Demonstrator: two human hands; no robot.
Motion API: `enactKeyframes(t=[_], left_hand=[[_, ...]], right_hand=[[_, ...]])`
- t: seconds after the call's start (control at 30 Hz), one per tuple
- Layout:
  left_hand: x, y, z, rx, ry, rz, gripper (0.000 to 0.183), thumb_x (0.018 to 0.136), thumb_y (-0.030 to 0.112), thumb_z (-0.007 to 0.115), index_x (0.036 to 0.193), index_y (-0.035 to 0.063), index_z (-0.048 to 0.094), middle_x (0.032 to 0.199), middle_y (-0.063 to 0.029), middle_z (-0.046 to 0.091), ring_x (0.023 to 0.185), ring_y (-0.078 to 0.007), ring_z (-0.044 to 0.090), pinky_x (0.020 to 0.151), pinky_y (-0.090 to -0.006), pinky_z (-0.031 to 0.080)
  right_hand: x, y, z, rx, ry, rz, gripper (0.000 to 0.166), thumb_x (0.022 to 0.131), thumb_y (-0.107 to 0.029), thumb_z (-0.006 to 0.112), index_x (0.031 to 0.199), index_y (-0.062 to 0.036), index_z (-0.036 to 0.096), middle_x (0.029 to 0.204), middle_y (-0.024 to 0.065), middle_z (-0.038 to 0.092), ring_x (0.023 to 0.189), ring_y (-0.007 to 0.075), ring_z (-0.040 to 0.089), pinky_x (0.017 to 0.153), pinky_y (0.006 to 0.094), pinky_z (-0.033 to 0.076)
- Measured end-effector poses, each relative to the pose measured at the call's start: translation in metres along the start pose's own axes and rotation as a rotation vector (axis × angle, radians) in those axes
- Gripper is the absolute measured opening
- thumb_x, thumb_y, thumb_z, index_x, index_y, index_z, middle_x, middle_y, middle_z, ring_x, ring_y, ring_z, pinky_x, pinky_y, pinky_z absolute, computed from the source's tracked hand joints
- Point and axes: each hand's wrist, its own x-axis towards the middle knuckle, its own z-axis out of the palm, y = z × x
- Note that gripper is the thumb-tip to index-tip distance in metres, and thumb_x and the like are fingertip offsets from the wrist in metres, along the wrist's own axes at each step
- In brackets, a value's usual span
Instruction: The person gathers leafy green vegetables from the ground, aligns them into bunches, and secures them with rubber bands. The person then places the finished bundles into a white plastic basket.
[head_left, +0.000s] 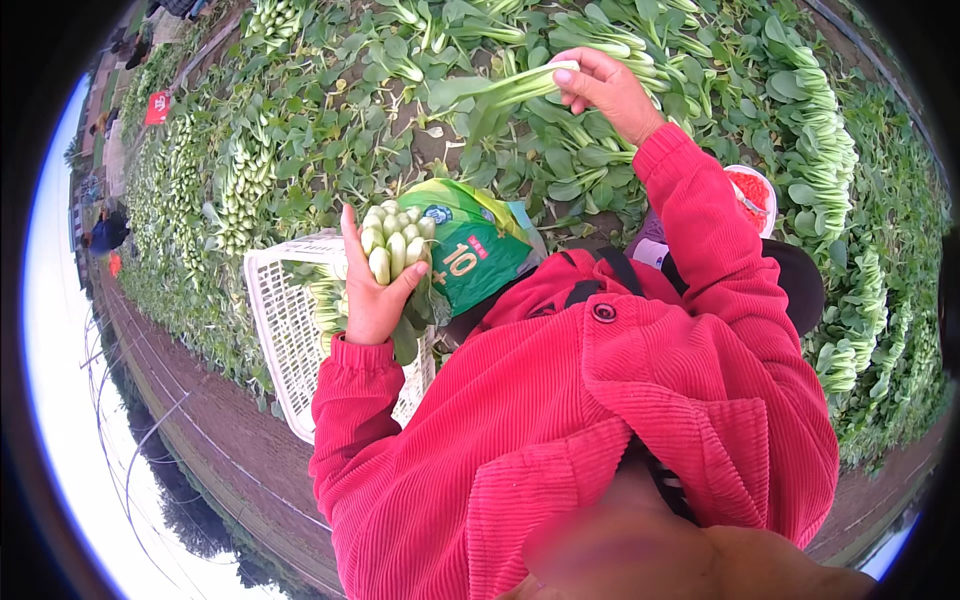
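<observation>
My left hand (373, 300) holds a bunch of bok choy (394, 238), its pale stem ends turned up towards me and its leaves hanging below. Just beneath and beside that hand stands a white plastic crate (289, 352) with more bok choy (326, 304) in it. My right hand (611, 94) reaches forward and grips bok choy (517, 88) near the pale stem end, between thumb and fingers. Its green leaves point to the left. Under it, several bok choy plants (589, 150) lie on the ground.
A green plastic bag (480, 255) covers my leg between the hands. At my right stands a white tub (752, 199) with red contents. Rows of cut bok choy lie at the right (821, 142) and left (244, 187). A person (109, 231) is far left.
</observation>
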Motion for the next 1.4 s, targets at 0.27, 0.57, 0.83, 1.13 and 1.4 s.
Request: enactKeyframes(t=[0.27, 0.57, 0.83, 1.13, 1.4], left_hand=[[-0.005, 0.002, -0.008, 0.001, -0.070, 0.030, 0.095, 0.077, 0.004, 0.080, 0.152, 0.0008, 0.021, 0.138, -0.0147, 0.050, 0.124, -0.0216, 0.051, 0.105, -0.0341, 0.042], [-0.001, -0.003, -0.026, -0.056, -0.154, -0.028, 0.097, 0.075, 0.010, 0.083, 0.151, 0.0007, 0.024, 0.143, -0.0122, 0.045, 0.131, -0.0217, 0.046, 0.110, -0.0349, 0.037], [0.002, 0.000, -0.022, -0.153, -0.165, -0.032, 0.102, 0.073, 0.007, 0.084, 0.153, 0.0004, 0.021, 0.142, -0.0139, 0.047, 0.128, -0.0215, 0.049, 0.107, -0.0332, 0.041], [0.011, -0.004, -0.024, -0.180, -0.217, -0.049, 0.098, 0.072, 0.006, 0.084, 0.151, 0.0009, 0.026, 0.141, -0.0121, 0.047, 0.129, -0.0212, 0.048, 0.108, -0.0341, 0.040], [0.008, 0.000, -0.034, -0.331, -0.314, -0.094, 0.102, 0.070, 0.002, 0.084, 0.152, 0.0040, 0.023, 0.143, -0.0107, 0.045, 0.131, -0.0215, 0.047, 0.109, -0.0354, 0.041]], right_hand=[[-0.066, 0.002, 0.142, -0.016, -0.692, 0.358, 0.032, 0.090, -0.032, 0.072, 0.097, -0.0025, 0.063, 0.082, 0.0042, 0.065, 0.066, 0.0122, 0.066, 0.061, 0.0262, 0.057], [-0.088, 0.033, 0.200, 0.327, -0.242, 0.161, 0.025, 0.085, -0.009, 0.076, 0.099, 0.0010, 0.058, 0.086, 0.0067, 0.065, 0.070, 0.0114, 0.064, 0.062, 0.0263, 0.055], [-0.099, 0.031, 0.201, 0.335, -0.173, 0.155, 0.023, 0.086, -0.005, 0.074, 0.100, 0.0003, 0.058, 0.085, 0.0056, 0.064, 0.069, 0.0110, 0.063, 0.059, 0.0258, 0.053], [-0.100, 0.036, 0.205, 0.379, -0.089, 0.197, 0.038, 0.082, -0.006, 0.078, 0.110, 0.0008, 0.053, 0.082, 0.0065, 0.064, 0.065, 0.0118, 0.063, 0.054, 0.0261, 0.050], [-0.086, 0.029, 0.207, 0.254, -0.282, 0.138, 0.061, 0.076, -0.007, 0.082, 0.126, 0.0040, 0.048, 0.081, 0.0072, 0.064, 0.067, 0.0127, 0.063, 0.059, 0.0272, 0.051]])
